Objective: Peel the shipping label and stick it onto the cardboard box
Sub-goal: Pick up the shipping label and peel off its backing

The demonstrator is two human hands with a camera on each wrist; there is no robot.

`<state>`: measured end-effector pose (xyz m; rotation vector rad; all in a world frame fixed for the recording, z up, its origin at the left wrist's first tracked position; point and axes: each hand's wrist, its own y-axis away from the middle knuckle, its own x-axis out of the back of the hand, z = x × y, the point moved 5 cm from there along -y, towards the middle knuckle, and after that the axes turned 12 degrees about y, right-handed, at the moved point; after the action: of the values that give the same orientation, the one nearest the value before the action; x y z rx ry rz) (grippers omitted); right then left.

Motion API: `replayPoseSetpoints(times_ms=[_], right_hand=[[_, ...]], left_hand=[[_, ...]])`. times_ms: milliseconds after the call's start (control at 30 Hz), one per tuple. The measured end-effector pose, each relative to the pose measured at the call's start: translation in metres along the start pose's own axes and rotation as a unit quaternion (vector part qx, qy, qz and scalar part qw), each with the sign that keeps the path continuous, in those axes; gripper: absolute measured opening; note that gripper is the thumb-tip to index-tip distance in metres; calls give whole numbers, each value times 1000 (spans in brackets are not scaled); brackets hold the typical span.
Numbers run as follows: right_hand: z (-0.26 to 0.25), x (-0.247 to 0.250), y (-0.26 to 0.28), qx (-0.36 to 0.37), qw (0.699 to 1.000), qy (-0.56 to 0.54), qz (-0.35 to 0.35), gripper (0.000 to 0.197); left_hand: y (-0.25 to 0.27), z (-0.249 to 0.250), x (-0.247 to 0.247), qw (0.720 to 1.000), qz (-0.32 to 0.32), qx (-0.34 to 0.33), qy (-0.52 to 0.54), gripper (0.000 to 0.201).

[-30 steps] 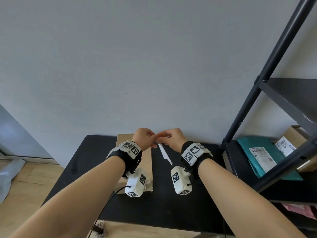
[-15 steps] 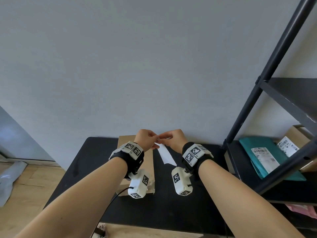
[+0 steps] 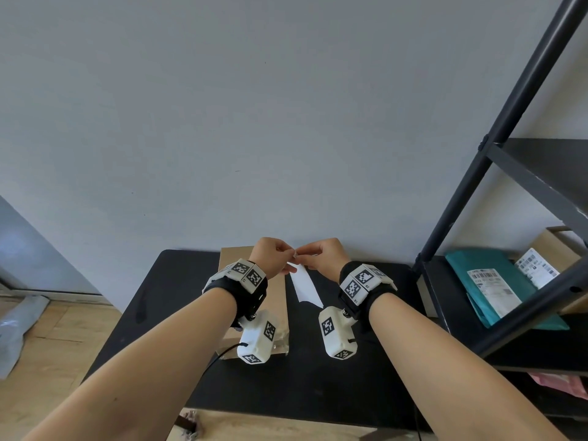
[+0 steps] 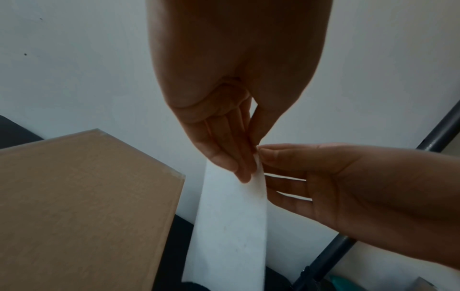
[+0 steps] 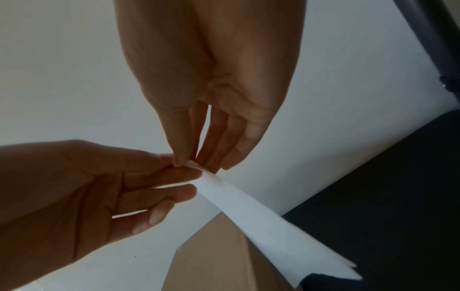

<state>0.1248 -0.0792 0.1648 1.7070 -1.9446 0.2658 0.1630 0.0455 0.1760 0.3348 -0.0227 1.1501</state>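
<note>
Two bare hands meet in the air above a black desk [image 3: 165, 297], working at the top corner of a white shipping label [image 3: 305, 286]. The left hand [image 3: 270, 254] pinches that upper edge between thumb and fingertips, and the right hand [image 3: 321, 254] pinches the same corner from the other side, its thumb and forefinger pressed together while the remaining fingers stay loosely spread. Both grips are closed on the paper, touching each other at the corner. This looks like an effort to separate the label from its backing, so the strip is lifted clear where both thumbs can work the edge. No split between the layers can be made out. The label hangs down from the grips as a long strip, its lower end ragged. The cardboard box [image 3: 280, 300] lies flat on the desk just below and to the left of the grips, its brown top face bare, waiting for the label.
</note>
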Motion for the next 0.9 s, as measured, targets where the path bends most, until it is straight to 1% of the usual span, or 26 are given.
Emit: replayPoseSetpoints(times_ms=[167,267,400,500,633,900], right_hand=[[-1,0,2,2,1000,4,-8,27],[-1,0,4,5,1000,3,-12,29],[1,1,3,0,1000,-2,-8,27],[2,3,4,-1,1000,-11,0,23],[3,4,9,4,1000,-20,-21,29],[8,6,15,4,999,-36,-12,26]], left_hand=[[0,-1,0,1000,-2,-3,1,21],[0,-1,0,1000,0,-8,-6,21],[2,1,-2,1000,-7,-13,-17,16],[3,2,-4,999,-13,-18,-23,16],[3,1,-7,999,-8,-23,-29,16],[5,-2,-11,999,-22,-25,-21,18]])
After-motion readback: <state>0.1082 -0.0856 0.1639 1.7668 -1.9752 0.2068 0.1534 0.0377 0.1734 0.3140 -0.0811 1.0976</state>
